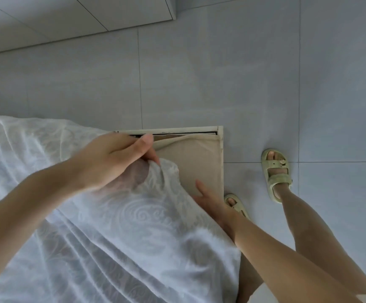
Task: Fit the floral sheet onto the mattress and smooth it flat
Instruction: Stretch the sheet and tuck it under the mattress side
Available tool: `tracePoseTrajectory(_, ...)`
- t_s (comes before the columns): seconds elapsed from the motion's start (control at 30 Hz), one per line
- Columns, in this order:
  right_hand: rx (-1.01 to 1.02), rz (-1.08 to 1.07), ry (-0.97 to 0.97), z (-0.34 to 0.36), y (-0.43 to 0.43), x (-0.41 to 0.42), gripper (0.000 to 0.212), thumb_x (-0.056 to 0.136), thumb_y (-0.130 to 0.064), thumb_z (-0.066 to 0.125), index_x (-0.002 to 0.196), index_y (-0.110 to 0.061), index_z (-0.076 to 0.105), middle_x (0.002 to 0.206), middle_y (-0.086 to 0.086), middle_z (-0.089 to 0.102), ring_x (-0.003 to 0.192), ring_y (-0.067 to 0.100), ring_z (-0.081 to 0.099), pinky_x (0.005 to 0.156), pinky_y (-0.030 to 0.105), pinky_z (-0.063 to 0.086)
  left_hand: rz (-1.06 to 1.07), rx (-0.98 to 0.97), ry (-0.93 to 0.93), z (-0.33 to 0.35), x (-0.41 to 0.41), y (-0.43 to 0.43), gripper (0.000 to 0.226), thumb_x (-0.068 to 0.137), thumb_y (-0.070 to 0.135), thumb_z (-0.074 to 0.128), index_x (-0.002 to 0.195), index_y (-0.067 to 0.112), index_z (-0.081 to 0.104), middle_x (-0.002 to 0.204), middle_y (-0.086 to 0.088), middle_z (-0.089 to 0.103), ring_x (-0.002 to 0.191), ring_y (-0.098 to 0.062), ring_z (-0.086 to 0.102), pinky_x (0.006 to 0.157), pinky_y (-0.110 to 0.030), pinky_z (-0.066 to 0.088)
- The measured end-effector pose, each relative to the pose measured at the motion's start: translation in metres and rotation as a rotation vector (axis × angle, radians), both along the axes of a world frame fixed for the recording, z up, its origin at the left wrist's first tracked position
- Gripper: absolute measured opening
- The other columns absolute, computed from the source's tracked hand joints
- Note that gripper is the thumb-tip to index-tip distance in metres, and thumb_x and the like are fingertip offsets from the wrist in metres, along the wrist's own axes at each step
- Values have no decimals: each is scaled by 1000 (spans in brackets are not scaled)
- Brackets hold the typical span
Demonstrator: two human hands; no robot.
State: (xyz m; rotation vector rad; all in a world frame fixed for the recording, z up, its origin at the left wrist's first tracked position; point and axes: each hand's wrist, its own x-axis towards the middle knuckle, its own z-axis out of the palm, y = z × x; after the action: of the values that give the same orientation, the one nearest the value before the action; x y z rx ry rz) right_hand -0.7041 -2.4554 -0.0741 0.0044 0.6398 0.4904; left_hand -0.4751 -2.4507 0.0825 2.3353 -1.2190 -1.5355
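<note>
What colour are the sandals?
Pale green sandals, clearest in the head view.

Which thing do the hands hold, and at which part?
The left hand pinches the sheet at its bunched edge; the right hand lies partly under it.

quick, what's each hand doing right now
Left hand: closed, pinching the white floral-patterned sheet at its edge.
Right hand: open, fingers partly under the sheet, on the beige mattress corner.
</note>
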Motion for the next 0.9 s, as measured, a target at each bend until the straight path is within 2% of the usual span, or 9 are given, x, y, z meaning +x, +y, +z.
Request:
tracePoseTrajectory(0.07,-67,-35,121,-6,-13,-12,71,92,-64,9,115,-17,58,103,4,73,94,19,70,85,30,51,-35,28,-15,-15,-8,-24,57,83,64,23,77,34,72,76,17,68,74,1,60,72,-18,42)
tracePoseTrajectory(0.17,-173,-13,249,-18,-36,-24,70,94,-64,15,107,-15,64,99,5,74,94,21,69,86,33,49,-62,54,-41,-53,-16,-52,48,98,49,29,74,32,67,80,15,65,82,-11,58,77,-25,38)
tracePoseTrajectory(0.27,-416,75,360,-34,-55,-26,79,94,-64,12,110,-11,68,106,8,71,93,20,66,81,31,50,-75,91,-63,-89,-22,-71,46,99,44,28,75,31,64,83,8,63,87,-15,55,82,-26,35)
tracePoseTrajectory(0.37,-701,-19,464,-30,-70,-28,67,99,-55,17,112,-11,65,102,3,69,92,15,64,84,28,49,-52,117,-51,-115,-24,-84,46,99,46,30,74,29,65,92,1,65,94,-19,57,85,-28,36)
tracePoseTrajectory(0.43,-946,-124,533,-25,-72,-31,55,100,-48,24,118,-13,63,114,2,67,105,13,61,96,29,46,-51,146,-59,-126,-25,-89,47,99,46,30,77,26,66,97,-1,65,95,-19,56,85,-27,33)
tracePoseTrajectory(0.5,-1048,-206,576,-18,-66,-35,50,99,-47,30,117,-15,63,122,3,65,113,13,59,103,34,43,-51,173,-72,-133,-27,-95,48,99,45,30,81,22,67,98,-2,64,94,-18,54,84,-26,31)
tracePoseTrajectory(0.7,-322,-178,199,-9,-40,-29,73,89,-72,18,122,-23,60,124,-2,64,118,13,58,102,31,43,75,294,61,-130,-19,-102,53,100,38,34,65,14,66,66,-1,65,64,-17,55,66,-26,39)
tracePoseTrajectory(0.8,-169,-152,177,-25,-42,-25,83,86,-76,12,124,-19,59,127,5,62,120,19,56,103,34,42,125,344,104,-127,-13,-99,51,98,38,37,66,13,69,64,-1,68,63,-16,57,66,-25,41)
tracePoseTrajectory(0.9,-140,-151,237,-42,-47,-20,79,87,-75,15,134,-22,51,131,5,59,119,18,56,101,33,43,74,382,69,-141,-21,-109,50,98,43,36,71,19,71,83,-3,71,78,-18,60,77,-29,39)
